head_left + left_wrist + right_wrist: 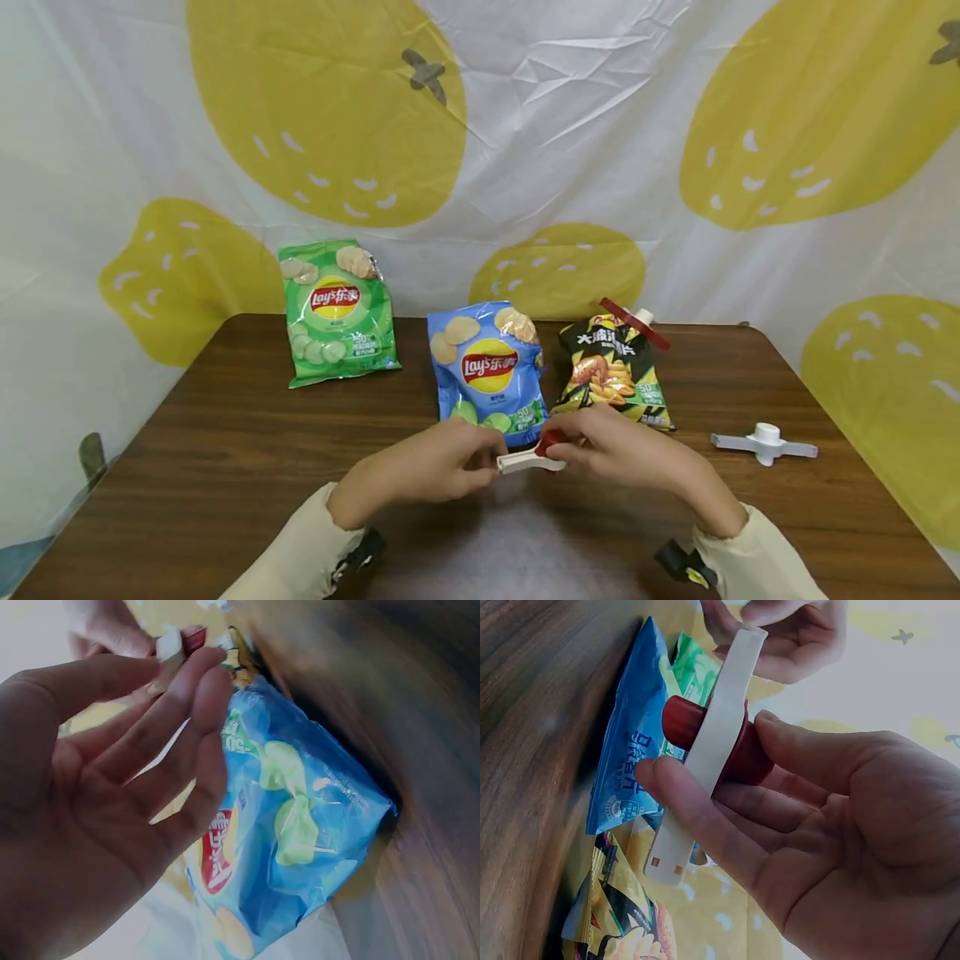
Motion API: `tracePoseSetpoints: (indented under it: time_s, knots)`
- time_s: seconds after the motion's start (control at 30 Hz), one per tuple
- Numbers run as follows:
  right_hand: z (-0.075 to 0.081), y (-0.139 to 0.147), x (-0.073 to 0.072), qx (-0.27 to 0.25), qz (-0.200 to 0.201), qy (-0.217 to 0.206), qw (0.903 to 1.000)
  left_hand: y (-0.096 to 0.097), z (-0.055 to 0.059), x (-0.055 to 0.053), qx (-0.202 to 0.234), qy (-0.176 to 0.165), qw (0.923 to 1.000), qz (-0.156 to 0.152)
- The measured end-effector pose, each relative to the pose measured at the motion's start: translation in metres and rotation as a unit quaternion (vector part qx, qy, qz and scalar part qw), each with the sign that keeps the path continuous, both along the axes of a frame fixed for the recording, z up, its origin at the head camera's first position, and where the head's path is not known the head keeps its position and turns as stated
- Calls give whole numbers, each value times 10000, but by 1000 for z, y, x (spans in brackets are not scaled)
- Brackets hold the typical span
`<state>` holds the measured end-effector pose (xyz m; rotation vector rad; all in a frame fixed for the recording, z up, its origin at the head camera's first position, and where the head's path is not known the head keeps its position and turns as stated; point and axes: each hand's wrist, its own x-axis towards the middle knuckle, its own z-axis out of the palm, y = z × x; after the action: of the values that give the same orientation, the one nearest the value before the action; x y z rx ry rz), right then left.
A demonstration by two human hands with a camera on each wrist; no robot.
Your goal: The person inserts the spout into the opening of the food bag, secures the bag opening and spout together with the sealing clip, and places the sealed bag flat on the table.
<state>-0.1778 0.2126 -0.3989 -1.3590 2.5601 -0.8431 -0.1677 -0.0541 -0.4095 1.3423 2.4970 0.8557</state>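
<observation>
Watching remotely, three cameras up. Crowding first. Directly beyond the hands I have a blue chip bag [487, 367], lower edge just behind the work and partly overlapped by the fingers in the head view. To its right, close by, a black chip bag [611, 379]; a red clip [624, 315] with a white knob slants across its upper right corner. The right hand [615, 450] hides part of that bag's lower edge from me. Green chip bag [339, 317] off toward the table's far left corner, apart from the blue one, its top rising past the far edge in the head view. A clear clip [765, 444] with a white hub lies near the right edge.

The white-and-red clip [521, 461] is between the hands, in front of the blue bag, near the middle of the table [225, 433]. Right hand clamped on it, thumb on the red part, fingers round the other side. Left hand [435, 462] has thumb and fingertips at the far end of the white bar; I cannot tell whether they pinch it.

Edges: patterned cloth [570, 167] hangs just behind the far edge, closing that side. Widest stretch of wood runs left of the hands to the left edge; a second lies between right forearm and right edge, below the clear clip.
</observation>
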Motion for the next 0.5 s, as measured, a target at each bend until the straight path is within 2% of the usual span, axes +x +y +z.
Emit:
tracePoseSetpoints:
  time_s: [0.13,0.3,0.5]
  knots:
    - [1,-2,2,67,-135,-158,9998,4,-1,3,-110,528,9975,459]
    - [1,-4,4,149,-262,-254,9992,5,-2,4,-285,731,9931,872]
    - [-4,-6,7,367,-367,-113,9986,6,-7,1,-434,1074,9803,1598]
